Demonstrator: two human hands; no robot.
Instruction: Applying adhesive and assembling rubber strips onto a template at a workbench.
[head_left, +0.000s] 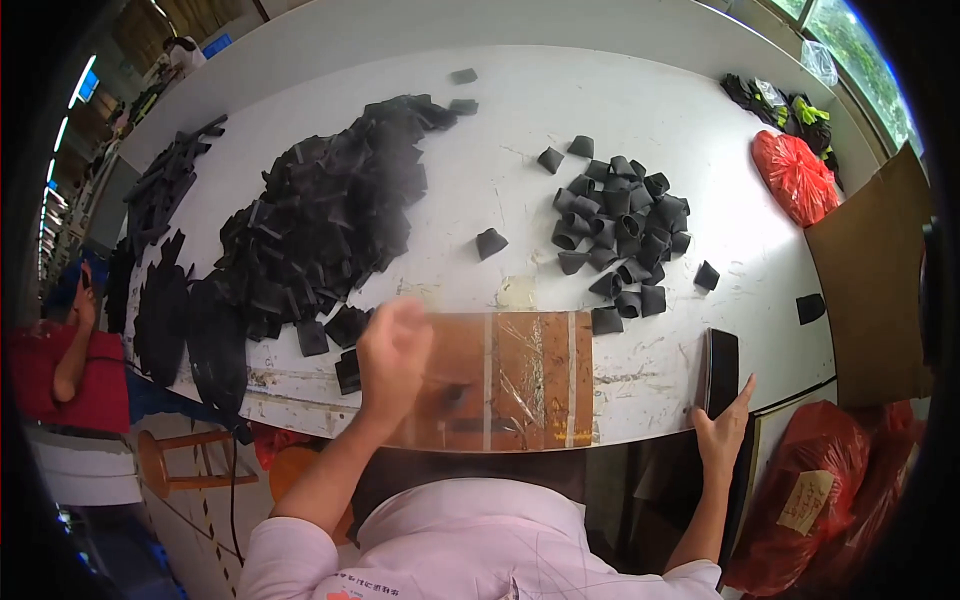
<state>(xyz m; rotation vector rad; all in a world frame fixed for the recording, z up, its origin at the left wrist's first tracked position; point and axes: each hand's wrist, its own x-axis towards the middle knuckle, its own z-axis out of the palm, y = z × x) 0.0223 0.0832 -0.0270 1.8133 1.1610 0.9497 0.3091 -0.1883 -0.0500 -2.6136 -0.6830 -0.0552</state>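
Note:
My right hand (722, 432) grips the lower end of a dark smartphone (722, 370) at the right front edge of the table. My left hand (393, 350) is over the left end of a brown taped board (540, 370), smeared by motion, so its fingers cannot be made out. Just left of it lie a few loose black pieces from a large heap of small black fabric-like pieces (330, 190). Beyond the board, to the right, stands a smaller cluster of short black tube-shaped pieces (620, 225). One single black piece (490, 243) lies between the two groups.
The white table (500, 150) has a raised back wall. Flat black pieces (215, 340) lie at its left. At the right are a red plastic bag (795, 175), a cardboard sheet (870, 290) and red sacks (810, 490) below. Another person in red (70, 370) sits at far left, near a wooden stool (180, 460).

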